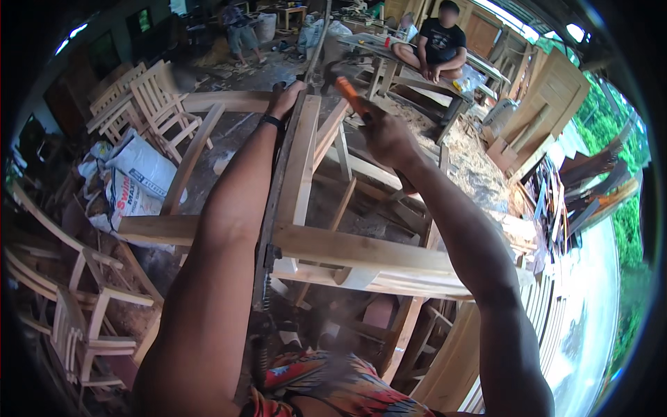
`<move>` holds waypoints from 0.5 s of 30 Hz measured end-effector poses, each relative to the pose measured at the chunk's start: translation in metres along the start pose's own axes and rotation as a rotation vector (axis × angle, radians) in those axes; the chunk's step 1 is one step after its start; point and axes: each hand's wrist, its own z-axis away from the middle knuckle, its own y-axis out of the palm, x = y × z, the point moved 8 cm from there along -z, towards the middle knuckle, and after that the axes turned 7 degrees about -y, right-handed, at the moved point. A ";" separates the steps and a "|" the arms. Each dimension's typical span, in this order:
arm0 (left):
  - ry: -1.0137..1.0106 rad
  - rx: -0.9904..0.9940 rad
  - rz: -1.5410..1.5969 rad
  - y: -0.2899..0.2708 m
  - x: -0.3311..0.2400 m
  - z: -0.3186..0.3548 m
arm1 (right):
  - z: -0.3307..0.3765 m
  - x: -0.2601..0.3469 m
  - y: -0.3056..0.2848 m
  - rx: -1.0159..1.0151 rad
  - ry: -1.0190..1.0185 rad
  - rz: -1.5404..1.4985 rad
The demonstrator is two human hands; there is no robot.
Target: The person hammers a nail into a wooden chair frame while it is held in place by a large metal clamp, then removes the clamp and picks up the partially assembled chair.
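left hand (pixel 286 97): wrapped shut around the far end of a long metal bar clamp (pixel 274 208) that runs down the middle of the frame toward the person's body. dark band on that wrist.
right hand (pixel 385 139): closed tight on an orange-handled hammer (pixel 345 89); head is motion-blurred, sits just beside the clamp's far end.
work piece: unfinished chair frame (pixel 361 250), pale bare wood, rails and legs joined but no finish. lies directly in front of the person, between both forearms, clamp laid across its rails.
look of the wood: light, rough-sawn, some darker streaks; joints visible where rails meet the uprights. can't tell if the joints are fully seated.
doing it well, my read: keep the left hand steadying the bar clear of the hammer path, short square taps, check the clamp stays flat on the rail so the frame doesn't rack.
risk: fingers sit near the strike zone.
around: more bare chair frames (pixel 156 104) at left, white sacks (pixel 139 177), sawdust floor, a person sitting on a bench (pixel 438 45) at the back, well apart.
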 end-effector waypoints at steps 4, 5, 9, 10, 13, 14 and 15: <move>0.111 -0.130 -0.248 -0.135 -0.003 -0.047 | 0.111 0.084 -0.073 -0.287 0.070 -0.250; 0.172 0.016 -0.303 -0.116 0.008 -0.057 | 0.157 0.083 -0.077 -0.374 0.109 -0.352; 0.381 0.253 -0.367 -0.048 0.001 -0.063 | 0.350 0.096 -0.074 -0.564 0.487 -0.784; 0.296 0.237 -0.377 -0.049 -0.010 -0.065 | 0.403 0.102 -0.069 -0.561 0.636 -0.871; 0.109 0.255 -0.333 -0.047 -0.015 -0.047 | 0.578 0.130 -0.021 -0.702 1.141 -0.950; 0.108 0.355 -0.357 -0.060 -0.026 -0.040 | 0.631 0.151 -0.003 -0.793 1.343 -0.961; -0.014 0.400 -0.331 -0.063 -0.016 -0.018 | 0.668 0.176 0.005 -0.752 1.466 -0.773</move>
